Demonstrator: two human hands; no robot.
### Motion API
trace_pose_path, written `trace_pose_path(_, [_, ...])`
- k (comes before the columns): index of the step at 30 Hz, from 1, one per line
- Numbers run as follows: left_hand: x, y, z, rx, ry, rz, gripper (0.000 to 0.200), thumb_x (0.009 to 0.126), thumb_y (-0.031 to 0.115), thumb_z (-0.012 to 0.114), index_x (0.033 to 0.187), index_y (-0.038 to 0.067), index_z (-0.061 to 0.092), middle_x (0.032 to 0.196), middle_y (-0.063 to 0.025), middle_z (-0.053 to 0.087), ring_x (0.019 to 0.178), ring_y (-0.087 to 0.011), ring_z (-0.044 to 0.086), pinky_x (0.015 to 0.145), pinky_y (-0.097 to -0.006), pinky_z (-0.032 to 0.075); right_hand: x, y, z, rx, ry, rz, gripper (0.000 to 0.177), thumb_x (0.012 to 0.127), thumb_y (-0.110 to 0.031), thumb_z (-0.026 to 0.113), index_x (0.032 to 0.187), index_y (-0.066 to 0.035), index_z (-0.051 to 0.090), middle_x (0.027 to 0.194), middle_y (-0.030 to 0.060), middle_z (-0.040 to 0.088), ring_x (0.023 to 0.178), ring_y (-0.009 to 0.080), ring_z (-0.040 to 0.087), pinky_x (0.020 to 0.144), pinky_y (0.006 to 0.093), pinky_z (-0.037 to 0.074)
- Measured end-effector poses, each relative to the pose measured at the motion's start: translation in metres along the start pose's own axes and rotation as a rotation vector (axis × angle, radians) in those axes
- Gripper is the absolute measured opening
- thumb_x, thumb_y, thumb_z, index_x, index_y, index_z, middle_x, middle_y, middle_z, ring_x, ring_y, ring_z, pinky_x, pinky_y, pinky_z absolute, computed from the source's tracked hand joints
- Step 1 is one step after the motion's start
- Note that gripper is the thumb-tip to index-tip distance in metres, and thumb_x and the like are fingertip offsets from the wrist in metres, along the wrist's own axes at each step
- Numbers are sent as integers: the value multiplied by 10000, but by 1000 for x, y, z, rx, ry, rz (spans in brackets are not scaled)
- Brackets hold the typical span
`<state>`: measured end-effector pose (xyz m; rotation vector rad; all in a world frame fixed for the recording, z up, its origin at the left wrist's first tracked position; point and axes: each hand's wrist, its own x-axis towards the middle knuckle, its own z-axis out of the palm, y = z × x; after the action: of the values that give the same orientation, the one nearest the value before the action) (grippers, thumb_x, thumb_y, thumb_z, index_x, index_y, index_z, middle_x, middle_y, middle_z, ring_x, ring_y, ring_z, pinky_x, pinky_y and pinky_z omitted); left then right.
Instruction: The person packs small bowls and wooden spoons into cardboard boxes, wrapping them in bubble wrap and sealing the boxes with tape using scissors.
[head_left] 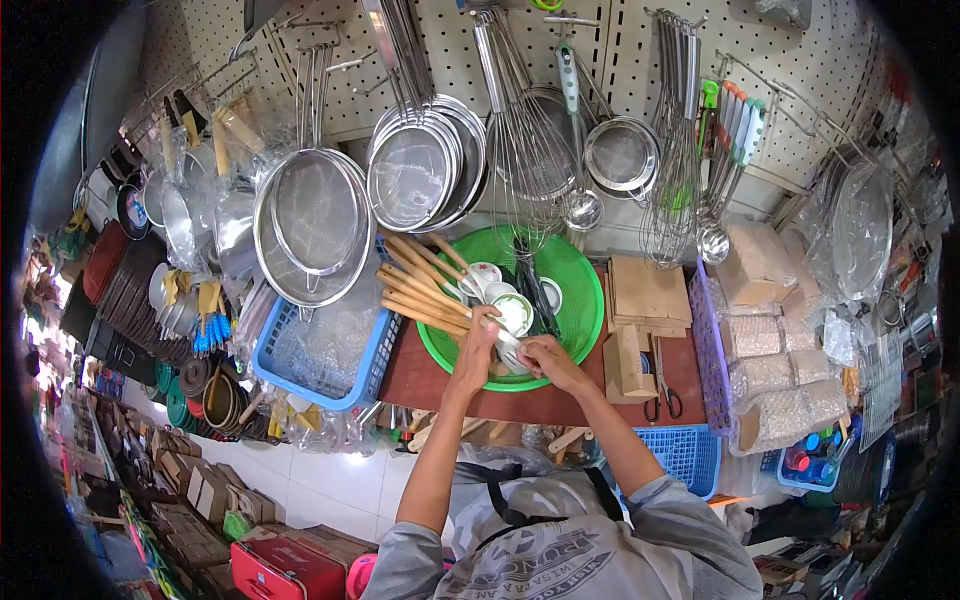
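Both my hands meet over the front rim of a round green plastic basket (590,325). My left hand (477,350) is closed, its fingers at the near ends of a bundle of wooden handles (425,290) that lean out over the basket's left side. My right hand (552,362) is closed in a pinch. Between them runs a pale, shiny piece (509,352), gripped from both sides; I cannot tell its kind. Just beyond my fingers, small white bowls (515,312) sit in the basket, beside dark, plastic-wrapped long items (535,285).
The basket stands on a reddish-brown board (405,370). A blue basket (320,390) is at left; flat cardboard boxes (648,295), scissors (664,395) and a purple basket (705,350) are at right. Strainers (312,220) and whisks (530,150) hang low above from pegboard.
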<state>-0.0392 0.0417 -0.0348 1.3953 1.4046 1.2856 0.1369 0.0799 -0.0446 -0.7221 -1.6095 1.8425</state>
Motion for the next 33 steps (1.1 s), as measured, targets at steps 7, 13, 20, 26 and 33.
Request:
trace_pose_path(7, [7,-15,6,162,14,109,458,946,439,507,1230,86,438,823,-145,528,788,-272,515,771,-372,401,-2,2,-2,-7,5,16,257,916,-203,439,701,-82,509,593,-57,387,516,46,342,478,226,279])
trace_pose_path(13, [7,-20,-3,-171,-52,-124,461,969,466,417,1225,84,451,772,-107,508,773,-240,509,766,-367,408,-5,-19,8,-14,-66,45,214,887,-157,418,815,-42,584,681,-46,396,587,48,330,514,221,258])
trace_pose_path(20, [6,-15,10,84,101,279,424,984,434,418,1201,77,494,773,-71,542,688,-172,518,646,-316,420,2,8,1,-132,-31,-61,211,899,-140,421,824,-33,587,674,-46,407,584,54,334,528,228,279])
trace_pose_path(26, [3,-5,-3,-5,6,19,407,988,426,420,1166,75,526,804,-68,559,682,-155,510,615,-311,412,-8,-20,11,-57,-45,6,215,905,-136,415,825,-35,587,659,-44,404,547,60,325,500,222,271])
trace_pose_path(33, [6,-21,-1,-195,-5,24,384,987,404,447,1170,75,523,815,-60,557,693,-166,506,644,-316,413,-5,-6,6,-80,-33,-39,210,926,-157,466,765,-61,560,648,-53,418,559,52,362,497,234,288])
